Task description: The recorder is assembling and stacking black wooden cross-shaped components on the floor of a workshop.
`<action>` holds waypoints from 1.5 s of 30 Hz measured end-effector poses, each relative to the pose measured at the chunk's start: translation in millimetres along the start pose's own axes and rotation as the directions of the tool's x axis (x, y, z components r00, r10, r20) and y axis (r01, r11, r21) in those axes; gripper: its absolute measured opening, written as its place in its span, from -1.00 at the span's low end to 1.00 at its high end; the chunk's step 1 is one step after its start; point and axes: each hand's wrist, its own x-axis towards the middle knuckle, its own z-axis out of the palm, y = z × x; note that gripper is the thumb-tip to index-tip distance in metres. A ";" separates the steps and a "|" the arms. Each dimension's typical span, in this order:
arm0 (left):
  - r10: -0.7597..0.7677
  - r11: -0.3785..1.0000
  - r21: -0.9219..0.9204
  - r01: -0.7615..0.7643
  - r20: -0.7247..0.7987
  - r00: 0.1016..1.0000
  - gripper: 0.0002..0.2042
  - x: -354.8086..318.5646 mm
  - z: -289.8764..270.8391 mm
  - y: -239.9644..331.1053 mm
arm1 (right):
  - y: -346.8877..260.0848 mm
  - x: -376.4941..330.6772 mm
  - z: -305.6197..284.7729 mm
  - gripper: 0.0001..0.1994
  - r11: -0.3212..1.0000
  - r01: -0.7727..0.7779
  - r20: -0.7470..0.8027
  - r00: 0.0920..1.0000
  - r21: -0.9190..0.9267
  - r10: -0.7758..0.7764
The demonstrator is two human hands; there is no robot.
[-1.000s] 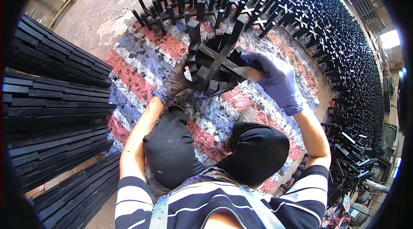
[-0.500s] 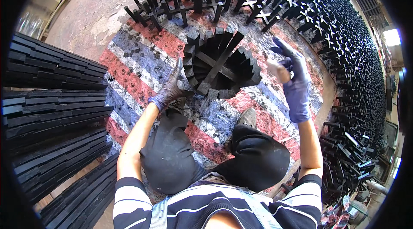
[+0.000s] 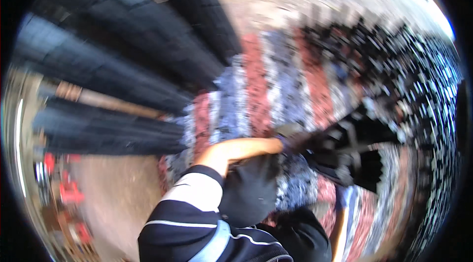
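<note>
A rounded black assembly of upright strips with a crosspiece inside (image 3: 352, 151) stands at the right over the striped cloth. The picture is badly smeared by motion. My left hand (image 3: 297, 142), in a dark-stained purple glove, reaches across to the assembly's left side and seems to touch it; its fingers blur into the black. Below the assembly's near edge is my right hand (image 3: 344, 195), in a purple glove, with its fingers mostly hidden or smeared. Whether it holds anything does not show.
Stacks of long black strips (image 3: 113, 80) fill the left side. Many black cross-braced pieces (image 3: 419, 70) crowd the far right. A red, white and blue striped cloth (image 3: 256, 84) covers the floor around my knees. Red objects (image 3: 71, 188) lie at the far left.
My view has swung left, so the stacks and cloth appear turned and the assembly sits further right. The pale brown object at my right hand is no longer visible.
</note>
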 end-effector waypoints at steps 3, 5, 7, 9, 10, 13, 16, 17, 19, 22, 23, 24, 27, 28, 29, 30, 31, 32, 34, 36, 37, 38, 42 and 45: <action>0.073 0.990 -0.095 -0.103 -0.274 0.959 -0.50 -28.0 -11.8 -15.4 | -136.6 13.1 -120.4 -0.58 0.847 0.042 -0.216 0.973 0.529 0.086; 0.148 0.987 0.094 -0.127 -0.275 0.950 -0.39 -11.4 -34.2 20.2 | -123.9 10.1 -152.0 -0.50 0.705 0.157 -0.369 0.916 0.692 0.158; 0.094 0.984 0.166 -0.058 -0.222 0.971 -0.29 -14.6 -59.4 20.6 | -148.7 21.9 -176.5 -0.46 0.470 0.349 -0.415 0.909 0.811 0.043; 0.088 0.987 0.153 -0.040 -0.323 0.942 -0.26 -23.3 -98.8 81.3 | -158.9 15.0 -218.9 -0.41 0.382 0.240 -0.268 0.963 0.892 0.019; -0.126 0.969 0.198 0.146 -0.113 0.986 0.03 -32.9 -126.6 99.9 | -209.3 7.9 -235.6 -0.44 0.281 0.513 -0.487 0.858 0.811 -0.161; -0.035 0.947 0.296 0.125 -0.293 0.955 0.05 -81.6 -186.4 160.9 | -242.5 15.8 -276.1 -0.36 0.374 0.490 -0.491 0.865 0.787 -0.100; 0.122 0.930 0.365 0.054 -0.441 0.889 0.10 -125.7 -238.7 212.4 | -268.3 0.2 -331.0 -0.52 0.459 0.736 -0.628 0.671 0.499 -0.394; 0.220 0.905 0.426 0.016 -0.500 0.838 0.12 -146.8 -257.7 227.2 | -334.3 -24.3 -349.8 -0.59 0.438 0.648 -0.590 0.757 0.623 -0.281; 0.279 0.847 0.523 0.096 -0.591 0.757 0.10 -194.2 -294.4 273.7 | -358.0 -15.5 -384.2 -0.62 0.404 0.712 -0.594 0.702 0.574 -0.393; 0.273 0.652 0.687 0.320 -0.607 0.747 -0.18 -270.1 -336.5 358.2 | -400.3 7.3 -446.1 -0.42 0.199 0.698 -0.580 0.693 0.688 -0.428; 0.318 0.715 0.642 0.277 -0.651 0.689 -0.29 -297.1 -348.1 370.7 | -435.7 -15.4 -437.3 -0.42 0.189 0.693 -0.569 0.692 0.696 -0.445; 0.608 0.588 0.798 0.131 -0.543 0.579 -0.15 -304.1 -374.9 368.1 | -466.6 -20.9 -462.7 -0.46 0.174 0.766 -0.609 0.607 0.618 -0.511; 0.293 0.764 0.594 0.252 -0.667 0.685 -0.55 -388.7 -383.6 442.8 | -578.8 -57.0 -498.1 -0.56 0.068 0.916 -0.641 0.328 0.395 -0.693; 0.376 0.727 0.634 0.262 -0.688 0.621 -0.53 -405.3 -379.8 444.7 | -611.3 -85.1 -497.5 -0.59 0.028 0.951 -0.636 0.228 0.309 -0.737; 0.457 0.685 0.670 0.286 -0.701 0.548 -0.50 -422.0 -373.6 449.7 | -627.0 -100.2 -508.5 -0.63 -0.026 0.975 -0.618 0.120 0.222 -0.777; 0.334 0.758 0.530 0.380 -0.816 0.473 -0.49 -444.3 -385.4 450.0 | -659.9 -141.6 -488.4 -0.65 -0.105 0.983 -0.581 0.004 0.154 -0.814; 0.226 0.817 0.394 0.420 -0.890 0.396 -0.49 -459.5 -403.1 450.1 | -673.3 -134.8 -511.8 -0.58 0.044 0.995 -0.521 -0.011 -0.094 -0.854; 0.331 0.837 0.470 0.279 -0.842 0.426 -0.49 -476.2 -414.5 437.5 | -692.7 -147.1 -508.5 -0.60 0.043 0.998 -0.529 0.016 -0.038 -0.849; 0.430 0.834 0.533 0.139 -0.787 0.442 -0.49 -503.2 -430.5 417.1 | -723.3 -159.0 -496.2 -0.60 0.012 1.000 -0.545 0.022 0.021 -0.838; 0.449 0.769 0.574 0.280 -0.798 0.403 -0.52 -522.0 -444.2 407.1 | -736.5 -158.8 -489.6 -0.61 0.009 1.000 -0.543 0.020 0.022 -0.839; 0.504 0.700 0.641 0.316 -0.756 0.419 -0.51 -527.1 -452.7 401.0 | -742.7 -156.9 -490.2 -0.61 0.008 1.000 -0.540 0.020 0.024 -0.842; 0.481 0.755 0.615 0.227 -0.755 0.446 -0.50 -535.8 -457.3 394.9 | -750.9 -159.0 -487.4 -0.62 0.005 1.000 -0.535 0.018 0.027 -0.845; 0.495 0.770 0.605 0.204 -0.768 0.407 -0.49 -548.4 -463.9 380.4 | -768.7 -152.6 -480.0 -0.64 -0.013 0.998 -0.509 0.018 0.058 -0.861; 0.430 0.781 0.528 0.333 -0.842 0.327 -0.51 -566.0 -468.2 371.7 | -777.2 -142.7 -476.8 -0.66 -0.034 0.996 -0.482 0.013 0.087 -0.876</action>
